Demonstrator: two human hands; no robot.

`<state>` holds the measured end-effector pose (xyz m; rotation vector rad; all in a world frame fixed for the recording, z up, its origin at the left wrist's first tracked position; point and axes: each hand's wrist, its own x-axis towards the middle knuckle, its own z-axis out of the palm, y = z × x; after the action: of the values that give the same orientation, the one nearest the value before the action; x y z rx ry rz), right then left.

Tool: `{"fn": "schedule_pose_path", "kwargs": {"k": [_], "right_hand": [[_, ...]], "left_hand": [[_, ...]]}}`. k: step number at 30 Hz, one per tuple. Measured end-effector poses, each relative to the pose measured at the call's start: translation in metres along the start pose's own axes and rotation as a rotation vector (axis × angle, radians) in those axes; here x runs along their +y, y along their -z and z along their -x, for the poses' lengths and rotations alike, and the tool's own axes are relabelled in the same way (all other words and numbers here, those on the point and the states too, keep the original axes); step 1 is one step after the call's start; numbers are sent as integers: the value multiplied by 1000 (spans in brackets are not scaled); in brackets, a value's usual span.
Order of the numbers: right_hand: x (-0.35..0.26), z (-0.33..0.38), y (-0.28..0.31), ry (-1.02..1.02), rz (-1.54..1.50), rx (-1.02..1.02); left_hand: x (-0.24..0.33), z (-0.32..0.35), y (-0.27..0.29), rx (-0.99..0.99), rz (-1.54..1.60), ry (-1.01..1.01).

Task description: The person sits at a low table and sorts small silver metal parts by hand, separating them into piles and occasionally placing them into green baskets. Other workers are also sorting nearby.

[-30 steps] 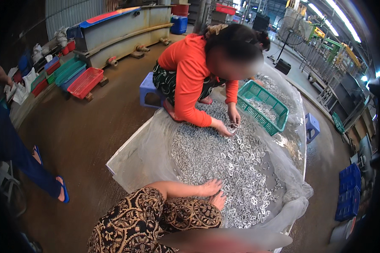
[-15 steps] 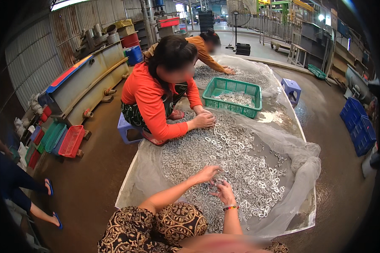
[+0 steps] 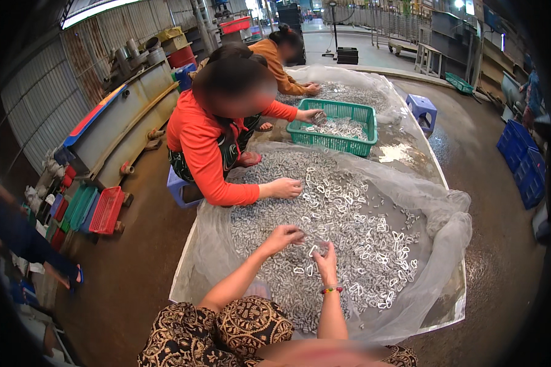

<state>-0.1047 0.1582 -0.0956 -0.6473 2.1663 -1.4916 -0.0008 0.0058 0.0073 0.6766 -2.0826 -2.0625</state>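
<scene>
Muted light; glare on the floor [image 3: 450,153]; edges bent, black.

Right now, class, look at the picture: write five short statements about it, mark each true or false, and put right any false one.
1. A bracelet is on the person's right wrist. True.
2. The person's two hands are clasped together. False: the left hand and right hand are apart.
3. The co-worker in red has one hand at the green basket. True.
4. The stool at far right is red. False: the stool is purple-blue.
5. Pale loops lie among grey pieces. True.
</scene>
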Motion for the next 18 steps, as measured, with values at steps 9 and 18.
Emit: {"fn": "schedule_pose_path", "kwargs": {"k": [9, 18], "right_hand": [[16, -6, 26, -69, -24, -137], [-4, 6, 42, -429, -528, -184]], "left_hand": [[-61, 10, 31, -209, 1250, 92], [-110, 26, -20, -37, -1030, -204]]}}
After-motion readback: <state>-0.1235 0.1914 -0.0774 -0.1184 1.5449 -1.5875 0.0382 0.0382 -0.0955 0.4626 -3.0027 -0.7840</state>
